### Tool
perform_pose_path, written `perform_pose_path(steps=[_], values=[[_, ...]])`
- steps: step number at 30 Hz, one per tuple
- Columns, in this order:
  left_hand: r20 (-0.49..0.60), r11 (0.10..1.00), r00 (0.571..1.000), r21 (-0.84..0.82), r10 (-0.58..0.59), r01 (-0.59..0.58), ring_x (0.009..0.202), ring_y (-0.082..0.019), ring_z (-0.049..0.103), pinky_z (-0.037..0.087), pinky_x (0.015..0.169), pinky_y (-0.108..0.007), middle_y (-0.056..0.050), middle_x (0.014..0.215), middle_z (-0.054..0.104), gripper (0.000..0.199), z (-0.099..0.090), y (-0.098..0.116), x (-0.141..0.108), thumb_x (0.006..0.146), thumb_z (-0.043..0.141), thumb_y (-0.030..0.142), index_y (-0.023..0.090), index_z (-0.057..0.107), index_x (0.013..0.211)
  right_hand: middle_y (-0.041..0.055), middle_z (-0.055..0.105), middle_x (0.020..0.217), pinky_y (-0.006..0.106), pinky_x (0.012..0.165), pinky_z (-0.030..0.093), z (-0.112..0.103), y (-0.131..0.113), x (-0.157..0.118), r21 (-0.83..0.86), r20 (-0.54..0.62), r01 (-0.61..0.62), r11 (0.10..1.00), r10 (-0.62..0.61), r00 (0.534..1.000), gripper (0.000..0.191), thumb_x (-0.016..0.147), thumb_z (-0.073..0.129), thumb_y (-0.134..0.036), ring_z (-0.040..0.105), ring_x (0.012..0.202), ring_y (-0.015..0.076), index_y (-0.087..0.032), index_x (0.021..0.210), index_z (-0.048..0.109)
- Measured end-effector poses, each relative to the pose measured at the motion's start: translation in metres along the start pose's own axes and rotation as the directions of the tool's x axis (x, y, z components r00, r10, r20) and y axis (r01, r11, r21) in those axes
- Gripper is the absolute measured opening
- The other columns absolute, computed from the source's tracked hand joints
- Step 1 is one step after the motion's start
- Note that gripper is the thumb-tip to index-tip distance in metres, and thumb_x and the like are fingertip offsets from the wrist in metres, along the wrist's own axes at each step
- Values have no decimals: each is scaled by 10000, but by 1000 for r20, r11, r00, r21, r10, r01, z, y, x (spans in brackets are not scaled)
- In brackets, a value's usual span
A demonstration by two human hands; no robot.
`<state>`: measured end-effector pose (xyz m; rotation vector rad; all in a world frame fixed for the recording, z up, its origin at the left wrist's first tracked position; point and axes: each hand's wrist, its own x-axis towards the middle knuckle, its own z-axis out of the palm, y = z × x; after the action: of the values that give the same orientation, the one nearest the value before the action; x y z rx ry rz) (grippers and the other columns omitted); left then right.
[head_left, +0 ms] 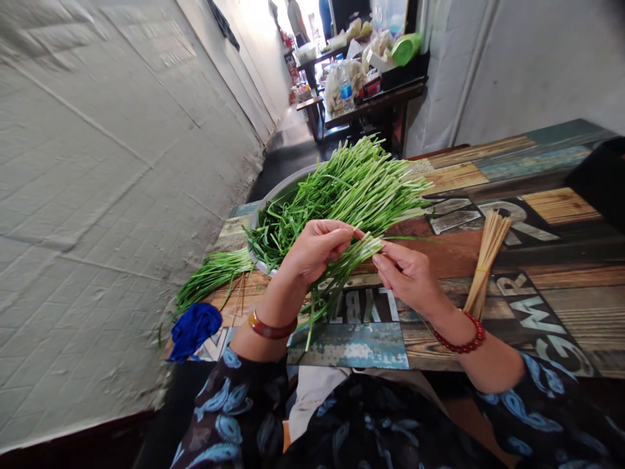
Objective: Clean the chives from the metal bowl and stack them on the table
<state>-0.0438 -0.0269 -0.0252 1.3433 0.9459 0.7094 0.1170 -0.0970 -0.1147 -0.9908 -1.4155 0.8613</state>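
So the left hand (317, 251) and right hand (407, 270) are working together over the near middle of the table (351, 348), and I'd say the step in hand is lining up and sorting out the pale ends of a small bunch of green stalks (349, 260). That bunch is hanging between the hands, leafy ends trailing toward the near left, just on the near side of the big heap of stalks (356, 189). Left thumb and forefinger are pinching near the cut ends; right thumb and fingertips are pressing together on those same pale tips. Whether a stick is hiding in the right palm, I'm not able to tell. My guess is the next move is calling for a light grip and level ends, since thin stalks are probably sliding around easily. Counting up: two hands are pinching one small bunch, one heap is spilling over one basin (291, 178) (individual stalks are overlapping too much to count), one separate bunch (209, 277) is lying at the left, one bundle of thin sticks (488, 254) is resting over on the right, and one blue cloth (195, 329) is sitting at the near left. One bottle (346, 91) is standing on the far table (361, 114).
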Motion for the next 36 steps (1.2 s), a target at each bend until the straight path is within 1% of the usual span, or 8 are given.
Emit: perform_pose_path(steps=[7, 11, 13, 20, 23, 27, 31, 36], values=[[37, 979, 999, 199, 37, -44, 479, -44, 346, 226, 454, -201, 34, 514, 478, 273, -4, -2, -2, 735, 705, 354, 123, 671, 593, -62, 505, 474, 228, 463, 382, 2, -1, 3, -106, -48, 78, 991, -84, 995, 227, 951, 531, -269, 456, 401, 95, -145, 955, 722], [6, 927, 980, 323, 198, -189, 706, -106, 572, 435, 628, -216, -39, 795, 689, 206, -6, 1, -6, 759, 728, 323, 130, 779, 806, -64, 534, 469, 221, 454, 379, 2, -1, 4, -82, -51, 57, 995, -62, 997, 210, 948, 534, -283, 455, 383, 89, -153, 910, 695], [15, 928, 978, 314, 207, -201, 774, -132, 612, 478, 697, -241, -59, 872, 716, 251, -5, 0, -8, 758, 755, 344, 131, 792, 886, -64, 544, 476, 218, 444, 373, 2, 0, 4, -65, -51, 40, 997, -43, 998, 204, 949, 536, -292, 444, 374, 87, -157, 904, 683], [-13, 948, 985, 273, 172, -162, 606, -85, 500, 401, 587, -219, -11, 675, 642, 291, 3, -8, -8, 779, 743, 403, 119, 740, 718, -45, 573, 525, 221, 451, 368, 3, 7, 5, -60, -43, -16, 998, 14, 999, 240, 956, 548, -360, 479, 407, 97, -190, 808, 629], [-10, 942, 988, 303, 155, -145, 584, -82, 469, 373, 549, -215, -4, 644, 610, 316, 4, -9, -7, 781, 730, 418, 123, 712, 670, -37, 564, 521, 228, 491, 382, 4, 6, 4, -113, -39, 30, 993, -34, 999, 308, 970, 517, -353, 491, 435, 100, -208, 706, 580], [72, 916, 986, 364, 153, -169, 591, -85, 471, 389, 559, -217, -15, 658, 612, 346, 4, -6, -7, 792, 706, 413, 127, 680, 599, -40, 546, 506, 236, 545, 398, 5, 3, 3, -139, -64, 96, 986, -105, 992, 341, 976, 500, -316, 506, 463, 105, -221, 650, 521], [124, 880, 983, 442, 133, -174, 634, -103, 537, 434, 616, -230, -42, 723, 685, 276, -4, 3, -3, 792, 710, 387, 125, 758, 720, -39, 554, 513, 233, 534, 395, 5, 4, 3, -97, -58, 89, 991, -94, 994, 305, 972, 511, -311, 509, 469, 109, -215, 688, 565], [-3, 841, 966, 492, 260, -225, 706, -135, 605, 473, 690, -257, -66, 774, 733, 292, -23, 6, 21, 834, 669, 376, 124, 793, 916, -38, 540, 510, 226, 464, 371, 6, 8, 3, -36, -59, 24, 999, -26, 998, 294, 969, 534, -369, 481, 430, 105, -196, 747, 621]])
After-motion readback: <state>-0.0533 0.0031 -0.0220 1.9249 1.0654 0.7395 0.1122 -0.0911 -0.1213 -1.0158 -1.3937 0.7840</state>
